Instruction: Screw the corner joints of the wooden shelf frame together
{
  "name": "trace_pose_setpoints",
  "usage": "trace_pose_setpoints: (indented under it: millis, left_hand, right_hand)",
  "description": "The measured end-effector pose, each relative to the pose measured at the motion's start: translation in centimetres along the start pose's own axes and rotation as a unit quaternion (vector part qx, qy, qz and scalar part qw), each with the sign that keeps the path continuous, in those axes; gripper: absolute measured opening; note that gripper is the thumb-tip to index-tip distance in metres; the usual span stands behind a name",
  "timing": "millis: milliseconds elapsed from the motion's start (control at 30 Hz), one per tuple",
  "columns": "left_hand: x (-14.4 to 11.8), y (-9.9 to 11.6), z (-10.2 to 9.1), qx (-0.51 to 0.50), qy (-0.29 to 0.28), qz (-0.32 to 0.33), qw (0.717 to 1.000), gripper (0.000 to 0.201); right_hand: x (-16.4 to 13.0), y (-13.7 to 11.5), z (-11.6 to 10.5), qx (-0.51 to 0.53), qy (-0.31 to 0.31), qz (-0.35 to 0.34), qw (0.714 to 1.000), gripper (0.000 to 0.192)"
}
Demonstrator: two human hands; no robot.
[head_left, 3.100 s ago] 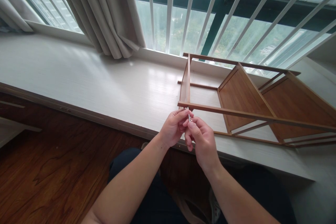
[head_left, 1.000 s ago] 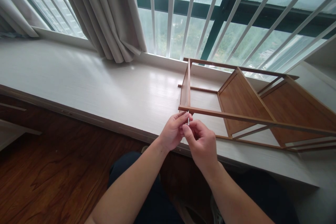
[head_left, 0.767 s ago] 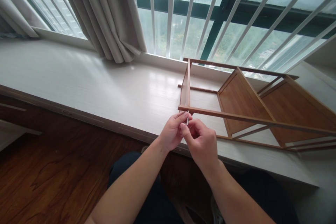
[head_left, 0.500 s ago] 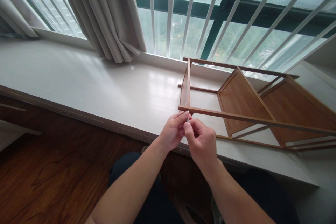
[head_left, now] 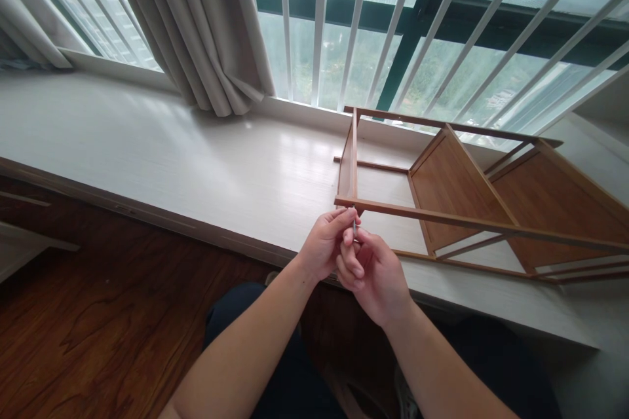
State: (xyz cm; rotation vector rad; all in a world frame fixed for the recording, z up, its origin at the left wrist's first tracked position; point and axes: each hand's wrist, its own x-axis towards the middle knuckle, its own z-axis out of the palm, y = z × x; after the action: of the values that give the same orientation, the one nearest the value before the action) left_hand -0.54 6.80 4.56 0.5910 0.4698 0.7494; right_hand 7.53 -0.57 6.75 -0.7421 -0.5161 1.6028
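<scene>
Both hands meet just below the near corner of the brown wooden shelf frame (head_left: 445, 173), which lies on its side on the white desk (head_left: 171, 157). The left hand (head_left: 322, 245) and right hand (head_left: 376, 272) have fingers pinched on a thin silver metal tool (head_left: 354, 228) pointing up into that corner. Judging by this, the frame looks mostly assembled, with this corner fastening yet to be finished.

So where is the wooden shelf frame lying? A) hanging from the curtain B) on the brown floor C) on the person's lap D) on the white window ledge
D: the wooden shelf frame lies on its side on the white window ledge, just beyond the hands.
</scene>
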Motion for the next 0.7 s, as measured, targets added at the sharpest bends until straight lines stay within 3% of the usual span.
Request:
trace_pose_setpoints:
  millis: [300,700]
  left_hand:
    - [-0.19,-0.31,0.14,0.028,-0.015,0.015,0.999,0.03]
    - [0.1,-0.5,-0.28,0.008,-0.014,0.018,1.0,0.028]
  right_hand:
    - [-0.61,0.84,-0.66,-0.134,0.066,-0.113,0.982,0.032]
    - [-0.55,0.16,-0.92,-0.396,0.128,-0.192,0.889,0.031]
